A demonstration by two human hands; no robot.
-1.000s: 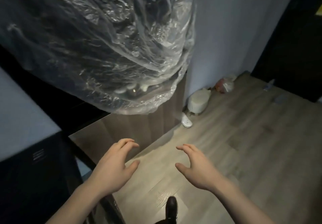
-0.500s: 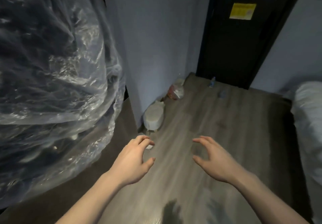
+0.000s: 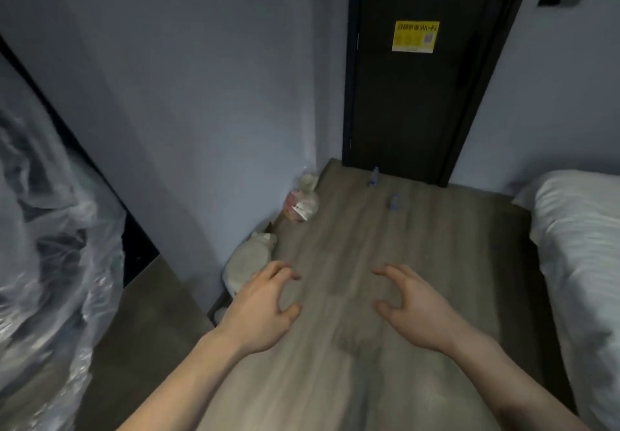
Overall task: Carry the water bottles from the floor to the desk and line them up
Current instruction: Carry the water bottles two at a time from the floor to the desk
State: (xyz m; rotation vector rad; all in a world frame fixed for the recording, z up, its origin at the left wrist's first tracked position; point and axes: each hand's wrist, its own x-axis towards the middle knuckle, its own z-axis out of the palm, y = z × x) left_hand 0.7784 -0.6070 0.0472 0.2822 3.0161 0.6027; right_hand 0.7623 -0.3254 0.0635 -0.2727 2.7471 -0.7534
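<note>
Two small clear water bottles stand on the wooden floor far ahead: one bottle (image 3: 374, 176) right by the dark door, a second bottle (image 3: 395, 202) a little nearer. My left hand (image 3: 265, 306) and my right hand (image 3: 416, 306) hover side by side in front of me, palms down, fingers loosely curled, holding nothing. Both are well short of the bottles. A brown desk surface (image 3: 147, 323) lies at the lower left.
A crumpled clear plastic sheet (image 3: 43, 279) covers things at the left. Along the grey wall sit a white bag (image 3: 250, 261) and a tied plastic bag (image 3: 301, 203). A white bed (image 3: 580, 263) fills the right. The dark door (image 3: 416, 95) carries a yellow sticker.
The view has swung right and forward: the plastic sheet slid off to the left, the door, the bottles and the bed came into fuller view. Both hands stay out front, holding nothing.
</note>
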